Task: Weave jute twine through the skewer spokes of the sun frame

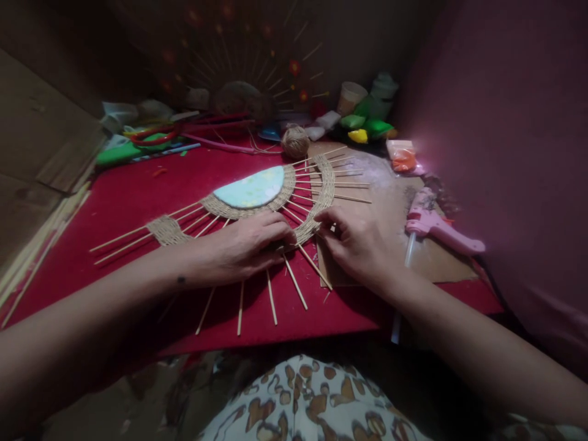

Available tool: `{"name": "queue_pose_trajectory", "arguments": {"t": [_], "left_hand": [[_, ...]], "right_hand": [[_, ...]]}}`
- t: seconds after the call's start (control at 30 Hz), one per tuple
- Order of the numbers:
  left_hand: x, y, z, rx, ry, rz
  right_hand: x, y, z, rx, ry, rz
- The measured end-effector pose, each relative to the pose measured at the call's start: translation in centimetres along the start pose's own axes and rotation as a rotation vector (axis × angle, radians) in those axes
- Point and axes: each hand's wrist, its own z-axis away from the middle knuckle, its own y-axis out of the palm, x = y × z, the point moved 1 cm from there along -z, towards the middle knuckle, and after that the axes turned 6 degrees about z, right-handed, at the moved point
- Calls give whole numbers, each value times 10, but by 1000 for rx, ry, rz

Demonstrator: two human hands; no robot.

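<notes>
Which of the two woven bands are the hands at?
The outer band, farther out along the sticks, with left hand and right hand at it. The inner band borders the pale blue panel.

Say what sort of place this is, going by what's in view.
Probably a small craft corner, perhaps at home: a half-woven fan of sticks lies on a red table, with a ball of twine behind it and a pink glue gun beside it.

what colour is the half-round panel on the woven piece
The half-round panel is pale aqua with faint yellowish patches, head view.
</notes>
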Motion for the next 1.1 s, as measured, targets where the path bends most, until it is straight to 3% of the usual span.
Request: {"name": "queue_pose_trajectory", "arguments": {"t": [0.17,0.33,0.57,0.77,0.83,0.93,1.0,1.1], "left_hand": [[-13,-7,-15,12,-77,-103],[-15,5,-44,-106,-221,-265],[1,24,-53,-220,-152,-309],[-3,30,-51,-289,-145,-309],[-4,32,-51,-310,-151,-325],[-4,36,-52,-344,-146,-354],[-3,38,-52,-357,-135,-365],[-2,39,-51,-373,-123,-354]], "right_hand": [[3,-1,1,25,58,-55],[4,1,0,34,76,-27],[-1,3,-1,38,147,-7],[0,5,-6,49,143,-1],[-1,-3,-6,51,133,-1],[-11,-31,1,-37,117,80],[-24,-56,15,-171,146,232],[-51,-85,45,-164,254,550]]}}
